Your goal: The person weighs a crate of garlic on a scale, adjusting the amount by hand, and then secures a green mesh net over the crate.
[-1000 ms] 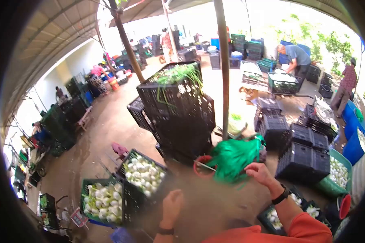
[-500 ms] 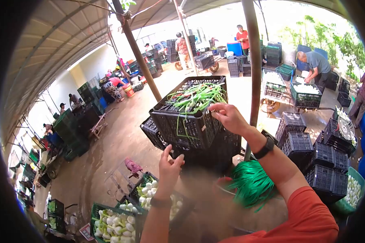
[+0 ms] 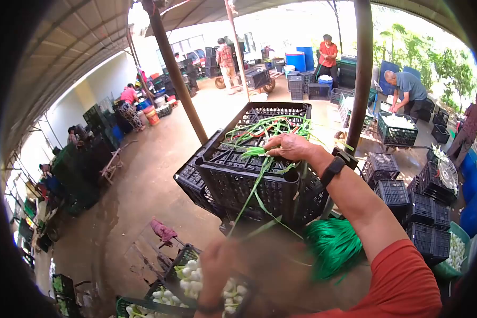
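Note:
My right hand [image 3: 290,146] is over the top of a stacked black plastic crate [image 3: 249,183], its fingers closed on a small bunch of green leafy strips [image 3: 254,152]. More long green strands [image 3: 270,126], with some red among them, lie across the crate top, and a few hang down its near side. Low in the view, my left hand [image 3: 220,262] is smeared by motion, so its fingers cannot be made out. It is over crates of white bulbs [image 3: 193,275] with pale green stems, below the black stack.
A bundle of bright green strips [image 3: 334,244] is right of the stack. Black crates [image 3: 421,206] are piled farther right, by a teal tub [image 3: 453,254] of bulbs. Metal posts [image 3: 359,74] rise behind. A co-worker [image 3: 408,90] bends over a crate; another person [image 3: 326,55] stands farther back.
My right hand has moved left onto the crate top and closed on green strips. My left hand has dropped from the crate's near edge. Many strands have gone from the top.

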The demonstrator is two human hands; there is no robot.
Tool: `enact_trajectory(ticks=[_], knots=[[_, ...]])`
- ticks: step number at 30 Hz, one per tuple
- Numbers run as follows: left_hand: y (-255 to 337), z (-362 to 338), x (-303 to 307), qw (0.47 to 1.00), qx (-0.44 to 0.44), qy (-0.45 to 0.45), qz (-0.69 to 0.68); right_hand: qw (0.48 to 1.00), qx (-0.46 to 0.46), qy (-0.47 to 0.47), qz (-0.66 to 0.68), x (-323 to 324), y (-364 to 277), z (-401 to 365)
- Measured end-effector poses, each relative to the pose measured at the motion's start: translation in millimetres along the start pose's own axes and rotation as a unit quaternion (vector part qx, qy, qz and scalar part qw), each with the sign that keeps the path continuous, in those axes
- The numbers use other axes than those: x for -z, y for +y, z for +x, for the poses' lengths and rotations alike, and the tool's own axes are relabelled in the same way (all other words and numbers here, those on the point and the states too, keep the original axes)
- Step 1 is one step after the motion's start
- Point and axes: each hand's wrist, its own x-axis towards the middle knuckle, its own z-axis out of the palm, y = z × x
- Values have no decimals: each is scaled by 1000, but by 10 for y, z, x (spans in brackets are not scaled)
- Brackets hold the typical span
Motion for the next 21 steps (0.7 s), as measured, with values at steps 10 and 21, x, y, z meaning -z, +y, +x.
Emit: enact_trajectory(ticks=[10, 21], knots=[[-95, -1944, 960, 932, 157, 258, -201, 996, -83, -13, -18, 57, -165, -21], [765, -2880, 642, 945, 146, 292, -20, 957, 90, 171, 216, 280, -174, -352]])
